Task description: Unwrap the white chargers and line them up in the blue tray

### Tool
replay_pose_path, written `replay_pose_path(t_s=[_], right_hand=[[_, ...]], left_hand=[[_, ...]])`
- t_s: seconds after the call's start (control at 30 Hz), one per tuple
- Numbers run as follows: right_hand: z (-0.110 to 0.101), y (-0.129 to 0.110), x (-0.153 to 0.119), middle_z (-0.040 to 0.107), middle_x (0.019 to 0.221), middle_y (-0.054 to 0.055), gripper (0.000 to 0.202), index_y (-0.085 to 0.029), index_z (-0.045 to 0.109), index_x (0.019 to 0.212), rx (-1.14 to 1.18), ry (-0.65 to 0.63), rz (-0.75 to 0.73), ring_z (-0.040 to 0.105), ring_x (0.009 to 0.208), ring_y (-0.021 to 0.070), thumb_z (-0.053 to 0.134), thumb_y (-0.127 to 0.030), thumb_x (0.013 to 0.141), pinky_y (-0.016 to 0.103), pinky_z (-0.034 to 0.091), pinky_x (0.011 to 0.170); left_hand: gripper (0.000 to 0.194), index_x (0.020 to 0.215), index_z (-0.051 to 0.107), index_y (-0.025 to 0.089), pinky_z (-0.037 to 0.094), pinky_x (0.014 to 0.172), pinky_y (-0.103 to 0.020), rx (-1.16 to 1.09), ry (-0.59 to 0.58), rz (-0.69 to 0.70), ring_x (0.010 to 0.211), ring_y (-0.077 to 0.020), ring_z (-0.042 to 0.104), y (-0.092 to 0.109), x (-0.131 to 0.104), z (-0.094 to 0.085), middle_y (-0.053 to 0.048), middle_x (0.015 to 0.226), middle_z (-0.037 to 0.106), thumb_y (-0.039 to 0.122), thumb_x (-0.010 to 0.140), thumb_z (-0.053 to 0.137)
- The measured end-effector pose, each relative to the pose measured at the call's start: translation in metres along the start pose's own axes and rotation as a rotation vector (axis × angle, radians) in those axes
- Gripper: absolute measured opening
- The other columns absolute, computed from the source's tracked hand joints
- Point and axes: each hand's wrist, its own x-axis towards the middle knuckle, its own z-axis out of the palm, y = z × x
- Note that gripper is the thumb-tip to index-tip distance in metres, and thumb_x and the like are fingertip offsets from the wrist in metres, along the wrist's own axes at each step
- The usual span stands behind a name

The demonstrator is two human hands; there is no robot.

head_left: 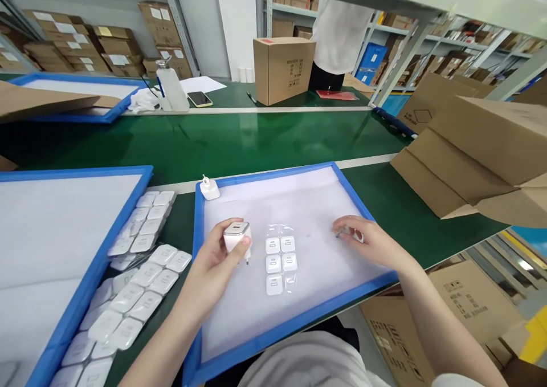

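Note:
My left hand [222, 256] is closed around a white charger [237, 236], held above the left part of a blue-rimmed white tray [273, 175]. Over the tray's right side, my right hand [361, 239] has its fingers curled round a small white and metallic item [355, 234], mostly covered by the fingers. Between the hands lies a clear plastic holder with several white square chargers [273, 263] in it; its lower right pocket holds none. Another white charger with its pins up [209, 187] rests at the tray's back left corner.
Filled charger packs [145, 273] are stacked left of the tray, beside another blue-rimmed tray [145, 173]. An open cardboard box [478, 153] stands at right. Across the green belt are a closed box [282, 70], a bottle [171, 88], a phone [199, 98] and a person [342, 33].

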Motion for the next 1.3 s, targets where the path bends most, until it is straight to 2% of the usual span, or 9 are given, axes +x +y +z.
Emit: replay_pose_path(t_s=[0.17,0.27,0.4,0.63,0.8,1.0,1.1,1.2,1.3], right_hand=[[0.01,-0.028,-0.016,0.059,0.146,0.018,0.031,-0.019,0.069,0.125,-0.141,0.132,-0.05,0.053,0.132,0.0382,0.053,-0.026,0.099,0.069,0.042,0.111],[0.03,-0.059,-0.018,0.061,0.141,0.015,0.031,-0.021,0.062,0.132,-0.166,0.128,-0.211,0.056,0.128,0.0326,0.052,-0.022,0.103,0.061,0.051,0.107],[0.059,-0.085,-0.005,0.065,0.135,0.015,0.033,-0.02,0.056,0.137,-0.163,-0.047,-0.37,0.06,0.125,0.0304,0.053,-0.02,0.104,0.053,0.06,0.099],[0.089,-0.065,0.023,0.057,0.148,0.023,0.047,-0.013,0.061,0.136,-0.183,-0.111,-0.42,0.049,0.142,0.0454,0.073,-0.017,0.09,0.068,0.051,0.111],[0.105,-0.056,0.032,0.068,0.132,0.018,0.029,-0.019,0.068,0.121,-0.097,-0.037,-0.427,0.064,0.125,0.0367,0.067,-0.012,0.092,0.061,0.06,0.101],[0.096,-0.061,0.031,0.075,0.114,0.01,0.023,-0.023,0.071,0.104,0.102,0.134,-0.448,0.072,0.107,0.0241,0.054,-0.008,0.098,0.044,0.065,0.09],[0.082,-0.068,0.028,0.075,0.115,0.008,0.023,-0.025,0.072,0.105,0.198,0.203,-0.423,0.074,0.106,0.0203,0.057,-0.008,0.098,0.035,0.065,0.087],[0.073,-0.074,0.026,0.076,0.113,0.006,0.022,-0.025,0.072,0.104,0.284,0.242,-0.409,0.075,0.105,0.0185,0.059,-0.008,0.098,0.03,0.065,0.083],[0.07,-0.076,0.025,0.077,0.11,0.005,0.019,-0.026,0.071,0.103,0.337,0.26,-0.432,0.075,0.104,0.0185,0.062,-0.01,0.099,0.031,0.066,0.086]], left_hand=[[0.046,0.11,0.053,0.024,0.055,0.084,-0.035,-0.084,-0.019,0.143,0.087,-0.0192,0.07,-0.008,-0.001,0.007,0.001,0.094,0.063,0.047,0.082,0.081],[0.042,0.107,0.05,0.023,0.056,0.085,-0.035,-0.093,-0.029,0.208,0.087,-0.0181,0.07,-0.015,-0.004,0.005,0.0,0.098,0.065,0.042,0.084,0.08],[0.039,0.11,0.051,0.022,0.053,0.08,-0.031,-0.08,-0.072,0.167,0.081,-0.0158,0.065,-0.017,-0.01,0.002,-0.001,0.094,0.067,0.036,0.084,0.077],[0.022,0.083,0.061,0.017,0.049,0.066,-0.028,0.076,-0.264,-0.122,0.068,-0.016,0.064,-0.022,-0.01,0.003,0.001,0.076,0.065,0.034,0.078,0.074],[0.021,0.092,0.069,0.016,0.051,0.077,-0.031,0.138,-0.358,-0.15,0.083,-0.0207,0.067,-0.024,-0.012,0.001,-0.002,0.086,0.072,0.03,0.077,0.073],[0.032,0.105,0.07,0.017,0.053,0.1,-0.041,0.189,-0.42,-0.107,0.112,-0.0294,0.068,-0.025,-0.016,-0.002,-0.01,0.117,0.072,0.027,0.075,0.074],[0.041,0.113,0.07,0.018,0.046,0.114,-0.045,0.195,-0.531,-0.047,0.135,-0.0328,0.059,-0.027,-0.018,-0.002,-0.014,0.144,0.06,0.02,0.072,0.073],[0.041,0.118,0.07,0.018,0.041,0.121,-0.047,0.249,-0.497,0.047,0.153,-0.0346,0.041,-0.027,-0.018,-0.002,-0.018,0.157,0.047,0.017,0.077,0.069],[0.036,0.114,0.071,0.018,0.045,0.119,-0.046,0.228,-0.516,0.152,0.15,-0.0337,0.046,-0.022,-0.016,-0.001,-0.018,0.157,0.049,0.014,0.079,0.067]])
